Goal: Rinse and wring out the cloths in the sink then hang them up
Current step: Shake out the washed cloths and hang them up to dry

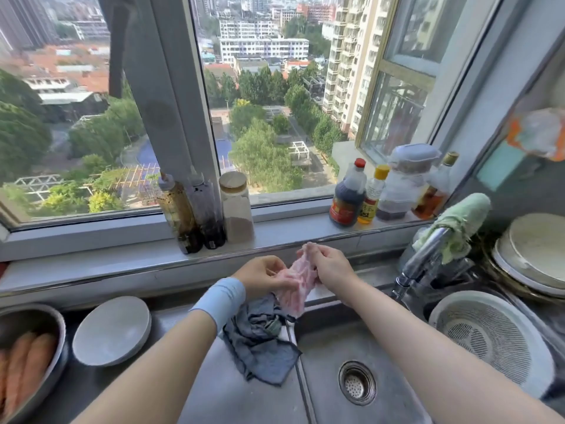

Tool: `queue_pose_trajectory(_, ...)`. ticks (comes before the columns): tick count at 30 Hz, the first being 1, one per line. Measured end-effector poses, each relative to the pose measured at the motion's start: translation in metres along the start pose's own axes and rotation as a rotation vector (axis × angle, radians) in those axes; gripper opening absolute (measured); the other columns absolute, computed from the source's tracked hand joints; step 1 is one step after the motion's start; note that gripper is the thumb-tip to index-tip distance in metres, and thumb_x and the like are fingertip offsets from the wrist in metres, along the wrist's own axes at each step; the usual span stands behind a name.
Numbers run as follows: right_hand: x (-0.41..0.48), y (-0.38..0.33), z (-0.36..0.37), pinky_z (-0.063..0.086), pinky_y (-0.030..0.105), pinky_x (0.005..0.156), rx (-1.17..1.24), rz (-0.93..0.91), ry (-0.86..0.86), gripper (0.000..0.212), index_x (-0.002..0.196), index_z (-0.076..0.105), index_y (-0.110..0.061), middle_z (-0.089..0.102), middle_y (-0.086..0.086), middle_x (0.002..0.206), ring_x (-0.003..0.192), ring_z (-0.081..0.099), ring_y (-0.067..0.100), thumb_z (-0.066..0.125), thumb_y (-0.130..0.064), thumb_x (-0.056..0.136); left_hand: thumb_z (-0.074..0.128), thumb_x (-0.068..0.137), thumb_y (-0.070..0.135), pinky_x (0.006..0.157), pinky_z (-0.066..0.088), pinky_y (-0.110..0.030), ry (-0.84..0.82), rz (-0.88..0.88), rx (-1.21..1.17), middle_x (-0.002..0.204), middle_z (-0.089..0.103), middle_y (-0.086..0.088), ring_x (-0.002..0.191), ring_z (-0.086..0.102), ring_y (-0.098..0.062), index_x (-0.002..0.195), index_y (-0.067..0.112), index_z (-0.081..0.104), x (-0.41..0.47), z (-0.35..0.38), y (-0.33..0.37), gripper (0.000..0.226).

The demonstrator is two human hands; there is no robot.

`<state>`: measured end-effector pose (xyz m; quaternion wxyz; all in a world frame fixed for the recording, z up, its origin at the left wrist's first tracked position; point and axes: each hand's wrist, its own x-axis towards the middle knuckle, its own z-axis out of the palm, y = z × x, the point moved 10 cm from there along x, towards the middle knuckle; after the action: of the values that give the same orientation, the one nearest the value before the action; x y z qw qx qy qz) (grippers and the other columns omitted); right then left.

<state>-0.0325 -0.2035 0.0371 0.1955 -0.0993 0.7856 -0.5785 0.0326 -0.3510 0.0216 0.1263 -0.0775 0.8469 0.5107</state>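
Two hands work a pink cloth (pixel 298 284) above the back edge of a stainless-steel sink (pixel 324 347), under a window looking over a city. Crowding the sill behind are two tall dark bottles (pixel 180 215), a jar (pixel 237 206) with a pale round lid, and, further right, a red-capped bottle (pixel 348 194) and a yellow-capped one (pixel 371 195). A chrome faucet (pixel 428 255) angles in from the right with a frayed green cloth (pixel 461 221) draped over its top. Below it sits a white perforated colander (pixel 489 335), and plates (pixel 535 249) are stacked beyond. On the left stand an upturned grey bowl (pixel 111 330) and a metal bowl (pixel 58 356) holding long orange pieces.

A crumpled grey-blue cloth (pixel 260 347) lies over the sink's left rim, directly beneath the left wrist, one corner hanging toward the round drain strainer (pixel 357 382).

The pink cloth is thin and wrinkled, bunched into a rope between the hands. The left hand (pixel 263 275) — a pale blue wristband (pixel 221 298) on its wrist — curls its fingers round the lower part; the right hand (pixel 331 266) pinches the upper end, whose tip pokes out above the fingers. Its loose tail hangs down between the wrists, touching the grey-blue cloth.
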Motion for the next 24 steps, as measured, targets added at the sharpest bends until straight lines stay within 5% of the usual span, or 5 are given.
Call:
queue_pose_trajectory(6,-0.026,-0.027,-0.064,0.056,0.049,0.081,-0.104,-0.047,0.074,0.042,0.074,0.069,-0.016,0.066,0.003,0.072,0.074,0.062,0.024,0.049,-0.039,0.103,0.062,0.083,0.013,0.089,0.053,-0.025,-0.02,0.033,0.427,0.117,0.065,0.003,0.099,0.064,-0.014,0.119,0.023,0.059,-0.003,0.023,0.06,0.037)
queue_pose_trajectory(8,-0.036,-0.032,-0.067,0.054,0.056,0.083,0.017,-0.027,-0.039,0.034,0.078,0.07,-0.014,0.066,0.005,0.073,0.072,0.061,0.025,0.057,-0.037,0.099,0.063,0.08,0.01,0.089,0.053,-0.025,-0.074,0.093,0.2,0.128,0.057,0.002,0.11,0.061,-0.014,0.133,0.021,0.048,-0.008,0.041,0.09,0.056)
queue_pose_trajectory(13,-0.064,-0.055,-0.082,0.059,0.034,0.078,0.075,-0.051,-0.287,0.055,0.118,0.067,-0.013,0.077,0.009,0.1,0.09,0.074,0.024,0.086,-0.01,0.066,0.082,0.076,0.033,0.069,0.052,-0.012,0.147,0.308,0.117,0.094,0.069,0.013,0.082,0.068,-0.006,0.113,0.034,0.057,-0.018,0.045,0.164,0.044)
queue_pose_trajectory(18,-0.077,-0.079,-0.15,0.055,0.021,0.068,-0.334,-0.169,0.065,0.019,0.083,0.079,-0.024,0.075,-0.013,0.076,0.07,0.07,0.002,0.089,-0.026,0.067,0.076,0.081,0.044,0.079,0.06,-0.042,0.106,0.202,0.095,0.086,0.076,-0.007,0.081,0.071,-0.029,0.091,0.017,0.074,-0.019,0.056,0.182,0.029)
queue_pose_trajectory(24,-0.086,-0.101,-0.183,0.053,0.023,0.068,-0.242,-0.246,0.099,0.006,0.079,0.076,-0.025,0.074,-0.01,0.073,0.07,0.067,0.005,0.078,-0.03,0.082,0.063,0.094,0.031,0.062,0.056,-0.027,0.089,0.086,-0.153,0.098,0.069,-0.007,0.076,0.065,-0.015,0.108,0.011,0.063,-0.019,0.048,0.178,0.025)
